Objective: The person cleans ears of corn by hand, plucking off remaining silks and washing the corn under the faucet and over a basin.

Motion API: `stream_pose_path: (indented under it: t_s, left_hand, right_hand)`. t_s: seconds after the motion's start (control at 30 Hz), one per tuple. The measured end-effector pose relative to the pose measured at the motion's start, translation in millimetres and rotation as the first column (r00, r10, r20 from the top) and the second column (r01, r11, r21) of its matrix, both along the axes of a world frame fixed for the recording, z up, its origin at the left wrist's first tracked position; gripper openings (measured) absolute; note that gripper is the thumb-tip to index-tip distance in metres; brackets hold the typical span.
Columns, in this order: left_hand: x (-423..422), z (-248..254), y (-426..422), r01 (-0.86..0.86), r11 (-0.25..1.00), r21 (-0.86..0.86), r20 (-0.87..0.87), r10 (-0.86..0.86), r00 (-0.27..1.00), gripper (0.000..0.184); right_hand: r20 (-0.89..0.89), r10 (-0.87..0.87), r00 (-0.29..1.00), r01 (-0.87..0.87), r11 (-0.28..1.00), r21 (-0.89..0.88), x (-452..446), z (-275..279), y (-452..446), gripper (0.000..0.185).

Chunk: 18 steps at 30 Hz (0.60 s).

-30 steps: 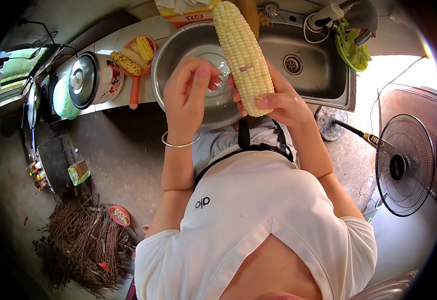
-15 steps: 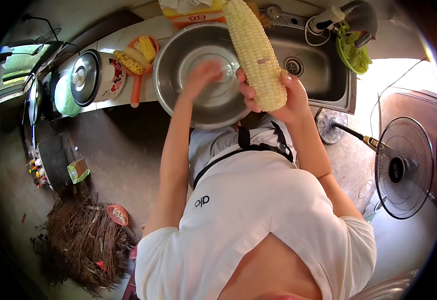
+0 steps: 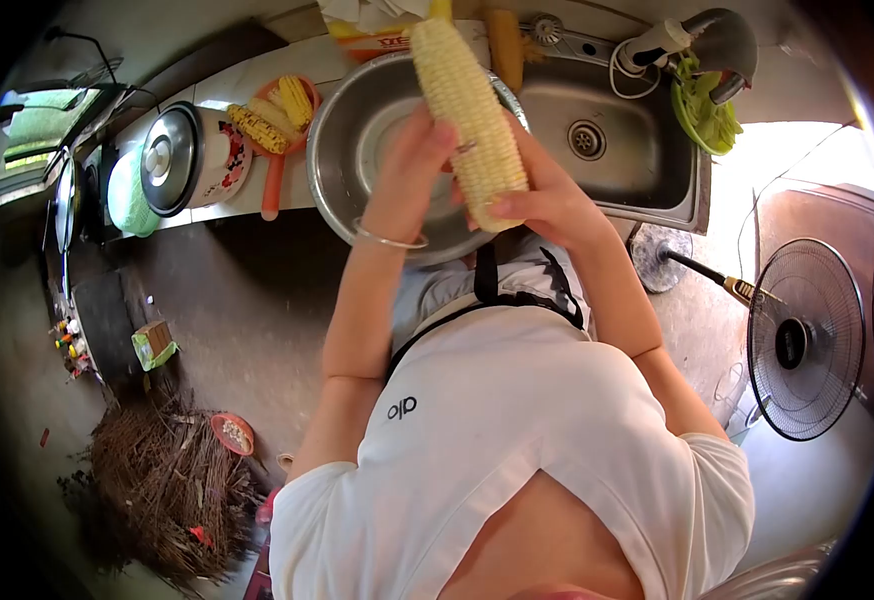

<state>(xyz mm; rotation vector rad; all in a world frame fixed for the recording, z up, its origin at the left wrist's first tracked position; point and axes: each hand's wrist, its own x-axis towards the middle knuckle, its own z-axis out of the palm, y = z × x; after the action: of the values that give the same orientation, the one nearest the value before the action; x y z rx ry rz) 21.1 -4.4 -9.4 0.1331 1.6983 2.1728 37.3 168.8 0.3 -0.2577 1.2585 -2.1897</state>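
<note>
A large, pale-yellow ear of corn (image 3: 462,105), husked, is held tilted above a wide steel basin (image 3: 332,185). My right hand (image 3: 547,195) grips its lower end, with the thumb across the front and fingers behind. My left hand (image 3: 417,155), a bangle on its wrist, is closed against the corn's left side, thumb at the kernels; its other fingers are partly hidden and slightly blurred. A small dark patch marks the kernels near the left thumb.
Left of the basin, an orange strainer (image 3: 273,185) holds several corn pieces beside a lidded pot (image 3: 172,160). A steel sink (image 3: 647,150) lies right, with a green basket of leaves (image 3: 702,115). A fan (image 3: 807,340) stands lower right; a brushwood pile (image 3: 157,480) lies lower left.
My left hand has come from over the basin up to the corn's side and now touches it. The corn and my right hand have shifted left.
</note>
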Motion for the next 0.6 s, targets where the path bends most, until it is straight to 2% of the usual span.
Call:
stream_pose_path:
  t_s: [0.03, 0.1, 0.13, 0.2, 0.23, 0.33, 0.4, 0.47, 0.5, 0.53, 0.57, 0.6]
  left_hand:
    - [1, 2, 3, -0.011, 1.0, -0.004, -0.002, 0.011, 1.0, 0.06]
    - [2, 4, 7, -0.09, 0.971, 0.222, 0.074, 0.075, 0.994, 0.06]
    - [4, 3, 5, -0.101, 0.971, 0.218, 0.073, 0.087, 0.994, 0.06]
    - [6, -1, 2, -0.101, 0.877, 0.47, 0.143, 0.037, 0.989, 0.061]
    - [8, 0, 0, -0.11, 0.877, 0.468, 0.144, 0.048, 0.988, 0.061]
    - [10, 7, -4, -0.153, 0.85, 0.504, 0.203, 0.056, 0.978, 0.059]
    - [9, 12, -8, -0.251, 0.897, 0.365, 0.059, 0.247, 0.967, 0.058]
    - [5, 11, -22, -0.327, 0.875, 0.357, 0.072, 0.323, 0.943, 0.058]
    - [2, 10, -30, -0.389, 0.852, 0.35, 0.086, 0.384, 0.919, 0.057]
    - [0, 11, -36, -0.409, 0.831, 0.376, 0.116, 0.396, 0.911, 0.056]
    - [1, 13, -39, -0.411, 0.831, 0.376, 0.115, 0.398, 0.91, 0.056]
    - [3, 15, -41, -0.441, 0.815, 0.375, 0.108, 0.434, 0.895, 0.054]
  right_hand:
    - [-0.002, 0.011, 1.0, -0.011, 1.0, -0.004, 0, 1, -3, 0.082]
    - [-0.195, -0.035, 0.98, 0.078, 0.974, 0.215, -3, 3, -10, 0.085]
    - [-0.111, 0.02, 0.994, -0.013, 0.998, 0.066, -5, 5, -6, 0.084]
    - [-0.138, 0.101, 0.985, -0.091, 0.993, 0.074, -10, 20, 0, 0.083]
    - [-0.16, 0.172, 0.972, -0.159, 0.983, 0.088, -11, 25, 3, 0.083]
    - [-0.223, 0.106, 0.969, -0.099, 0.994, 0.042, -17, 6, 8, 0.066]
    - [-0.245, 0.039, 0.969, -0.04, 0.999, 0.001, -29, -19, 11, 0.048]
    - [0.068, 0.011, 0.998, 0.012, 0.943, -0.331, -46, -100, 12, 0.043]
    - [-0.173, 0.135, 0.976, -0.049, 0.903, 0.427, -52, -134, 2, 0.04]
    - [-0.244, 0.382, 0.891, 0.106, 0.349, 0.931, -53, -154, -8, 0.038]
    - [-0.246, 0.384, 0.89, 0.106, 0.351, 0.93, -49, -156, -13, 0.038]
    - [-0.501, 0.303, 0.81, 0.312, 0.501, 0.807, -44, -155, -17, 0.036]
